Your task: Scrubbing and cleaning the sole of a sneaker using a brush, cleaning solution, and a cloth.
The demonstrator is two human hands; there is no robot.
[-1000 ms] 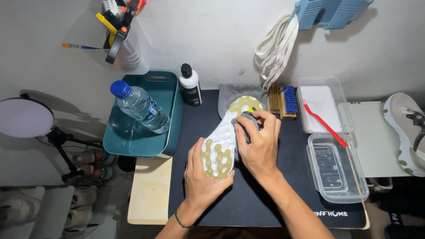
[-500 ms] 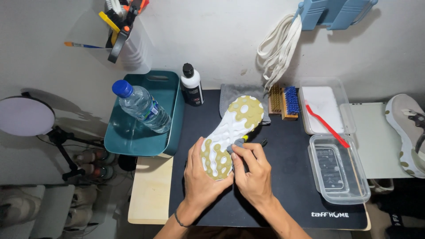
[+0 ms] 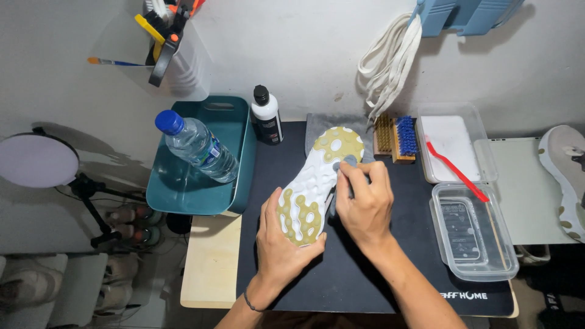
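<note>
A sneaker [image 3: 317,183] lies sole up over the black mat [image 3: 402,268], its white sole patched with olive-yellow at heel and toe. My left hand [image 3: 281,240] cups the heel end from below. My right hand [image 3: 364,201] presses a small grey cloth [image 3: 350,163] against the sole's right edge near the toe. A grey towel [image 3: 320,125] lies under the toe at the mat's far edge.
A teal tub [image 3: 183,189] holds a water bottle [image 3: 198,148] at left. A black-capped white bottle [image 3: 267,116], two brushes [image 3: 395,137], a clear lidded box with a red toothbrush [image 3: 457,173], a clear water container [image 3: 472,231], and a second sneaker [image 3: 567,176] stand around. White laces [image 3: 390,61] hang on the wall.
My right hand slid down along the sole toward the middle, then back up toward the toe with the cloth. The shoe and my left hand stayed in place.
</note>
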